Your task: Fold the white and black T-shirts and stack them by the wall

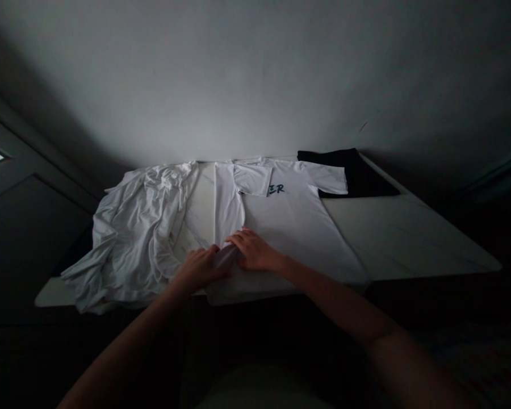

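Observation:
A white T-shirt [293,227] with dark lettering lies flat on the table, its left side folded inward so the left sleeve rests over the chest and part of the print. Its right sleeve is spread outward. Near the shirt's lower left part, my left hand [202,267] is closed on the folded fabric. Just to the right, my right hand [252,250] grips the same fold, fingers curled and pointing left. A short stretch of cloth shows between the two hands.
Crumpled white clothing [140,233] covers the left part of the table [417,238] and hangs over its front edge. A folded black cloth [366,176] lies at the back right, partly beneath the shirt's right sleeve. A wall rises behind the table.

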Demonstrator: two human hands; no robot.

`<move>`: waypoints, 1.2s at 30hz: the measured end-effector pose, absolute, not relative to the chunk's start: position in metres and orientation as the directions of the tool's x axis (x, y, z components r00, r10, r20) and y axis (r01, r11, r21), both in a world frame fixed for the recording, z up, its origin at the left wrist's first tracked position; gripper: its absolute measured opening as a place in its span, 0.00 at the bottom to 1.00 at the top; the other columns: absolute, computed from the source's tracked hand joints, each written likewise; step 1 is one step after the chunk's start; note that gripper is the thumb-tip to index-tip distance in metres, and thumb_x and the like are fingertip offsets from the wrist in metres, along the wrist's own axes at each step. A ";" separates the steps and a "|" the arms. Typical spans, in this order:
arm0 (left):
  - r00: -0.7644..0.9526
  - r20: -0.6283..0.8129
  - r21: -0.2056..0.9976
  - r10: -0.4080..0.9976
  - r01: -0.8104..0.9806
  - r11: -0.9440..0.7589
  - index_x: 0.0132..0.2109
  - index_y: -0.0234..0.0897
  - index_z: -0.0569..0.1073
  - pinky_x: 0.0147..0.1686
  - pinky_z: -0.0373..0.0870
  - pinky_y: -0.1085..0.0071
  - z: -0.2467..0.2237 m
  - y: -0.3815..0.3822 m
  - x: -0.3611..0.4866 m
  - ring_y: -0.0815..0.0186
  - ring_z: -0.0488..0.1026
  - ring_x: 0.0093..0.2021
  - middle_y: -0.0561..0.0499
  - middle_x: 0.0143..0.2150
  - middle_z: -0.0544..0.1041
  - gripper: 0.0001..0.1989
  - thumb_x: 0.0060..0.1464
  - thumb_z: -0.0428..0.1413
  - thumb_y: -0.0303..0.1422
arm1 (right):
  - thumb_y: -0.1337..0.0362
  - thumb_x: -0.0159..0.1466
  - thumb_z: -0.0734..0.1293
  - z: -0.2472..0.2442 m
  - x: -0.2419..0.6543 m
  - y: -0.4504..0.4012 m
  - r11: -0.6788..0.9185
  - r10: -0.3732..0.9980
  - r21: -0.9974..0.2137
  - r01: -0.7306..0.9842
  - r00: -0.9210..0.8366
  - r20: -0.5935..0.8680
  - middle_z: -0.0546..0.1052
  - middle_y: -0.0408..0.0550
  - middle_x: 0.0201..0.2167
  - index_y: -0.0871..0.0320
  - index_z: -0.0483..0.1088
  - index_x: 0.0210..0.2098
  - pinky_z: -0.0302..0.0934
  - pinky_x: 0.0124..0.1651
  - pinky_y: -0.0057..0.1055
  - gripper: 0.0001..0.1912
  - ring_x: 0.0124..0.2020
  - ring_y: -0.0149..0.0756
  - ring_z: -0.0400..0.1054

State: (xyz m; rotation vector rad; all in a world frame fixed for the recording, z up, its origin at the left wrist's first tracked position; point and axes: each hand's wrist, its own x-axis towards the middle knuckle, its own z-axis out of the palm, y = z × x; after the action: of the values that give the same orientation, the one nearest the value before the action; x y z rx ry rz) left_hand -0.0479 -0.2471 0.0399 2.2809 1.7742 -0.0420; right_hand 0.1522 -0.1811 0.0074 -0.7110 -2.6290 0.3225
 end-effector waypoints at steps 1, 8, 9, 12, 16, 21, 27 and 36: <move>0.264 -0.168 0.155 0.950 0.959 -0.239 0.47 0.38 0.72 0.44 0.71 0.59 0.042 -0.253 -0.046 0.52 0.78 0.44 0.45 0.39 0.79 0.20 0.51 0.63 0.44 | 0.67 0.57 0.70 0.009 0.150 -0.182 0.854 0.507 -0.310 0.417 -0.802 0.316 0.73 0.57 0.51 0.61 0.67 0.55 0.53 0.64 0.49 0.26 0.54 0.47 0.65; 0.354 0.213 0.303 0.911 0.862 -0.406 0.50 0.39 0.69 0.39 0.70 0.67 0.031 -0.301 -0.016 0.60 0.76 0.40 0.48 0.41 0.78 0.17 0.53 0.53 0.23 | 0.65 0.61 0.71 0.018 0.164 -0.204 0.911 0.393 -0.282 0.301 -0.842 0.369 0.75 0.50 0.41 0.59 0.74 0.39 0.62 0.47 0.34 0.07 0.42 0.37 0.67; 0.353 0.300 0.319 0.886 0.838 -0.442 0.51 0.39 0.69 0.39 0.70 0.67 0.026 -0.308 -0.012 0.61 0.76 0.40 0.48 0.41 0.78 0.19 0.53 0.51 0.21 | 0.65 0.61 0.71 0.016 0.168 -0.210 0.908 0.402 -0.288 0.303 -0.825 0.398 0.75 0.50 0.41 0.59 0.74 0.38 0.62 0.46 0.33 0.06 0.41 0.37 0.67; 0.376 0.583 0.241 0.720 0.766 -0.596 0.54 0.39 0.67 0.42 0.69 0.67 0.005 -0.326 -0.005 0.63 0.74 0.41 0.48 0.42 0.78 0.20 0.56 0.47 0.20 | 0.67 0.63 0.70 0.006 0.180 -0.229 0.922 0.370 -0.294 0.252 -0.798 0.476 0.76 0.48 0.40 0.58 0.74 0.38 0.62 0.46 0.32 0.03 0.41 0.36 0.68; 0.311 0.754 0.089 0.578 0.824 -0.560 0.50 0.39 0.69 0.49 0.66 0.62 -0.023 -0.337 -0.008 0.60 0.74 0.44 0.46 0.41 0.78 0.13 0.58 0.51 0.24 | 0.67 0.68 0.66 -0.007 0.187 -0.250 0.953 0.295 -0.242 0.183 -0.748 0.595 0.77 0.45 0.36 0.57 0.75 0.39 0.63 0.45 0.31 0.05 0.39 0.34 0.68; 0.202 0.759 0.113 0.619 0.896 -0.430 0.42 0.39 0.70 0.40 0.68 0.66 -0.034 -0.343 -0.026 0.61 0.73 0.38 0.47 0.37 0.76 0.06 0.57 0.53 0.26 | 0.68 0.70 0.65 -0.011 0.194 -0.263 0.950 0.310 -0.215 0.227 -0.602 0.736 0.77 0.45 0.32 0.57 0.77 0.39 0.63 0.43 0.28 0.08 0.37 0.31 0.68; 0.104 0.721 0.276 0.685 0.864 -0.421 0.40 0.42 0.68 0.33 0.71 0.73 -0.032 -0.360 -0.035 0.66 0.74 0.34 0.50 0.36 0.74 0.11 0.54 0.51 0.22 | 0.68 0.69 0.67 -0.025 0.201 -0.273 0.956 0.289 -0.170 0.241 -0.648 0.705 0.76 0.43 0.32 0.54 0.77 0.44 0.65 0.42 0.27 0.08 0.37 0.29 0.69; 0.084 0.661 0.230 0.745 0.923 -0.309 0.49 0.44 0.71 0.33 0.74 0.72 -0.035 -0.364 -0.042 0.64 0.76 0.38 0.47 0.42 0.74 0.18 0.54 0.50 0.22 | 0.67 0.68 0.68 -0.018 0.186 -0.279 0.956 0.242 -0.075 0.282 -0.623 0.744 0.76 0.41 0.30 0.54 0.77 0.40 0.63 0.39 0.28 0.05 0.32 0.29 0.68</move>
State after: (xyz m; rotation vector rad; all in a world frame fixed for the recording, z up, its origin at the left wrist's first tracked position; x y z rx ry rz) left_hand -0.0420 -0.3642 -0.0345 2.4799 1.9637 1.2206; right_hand 0.1864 -0.2793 -0.0182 -0.3665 -2.2687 -0.0614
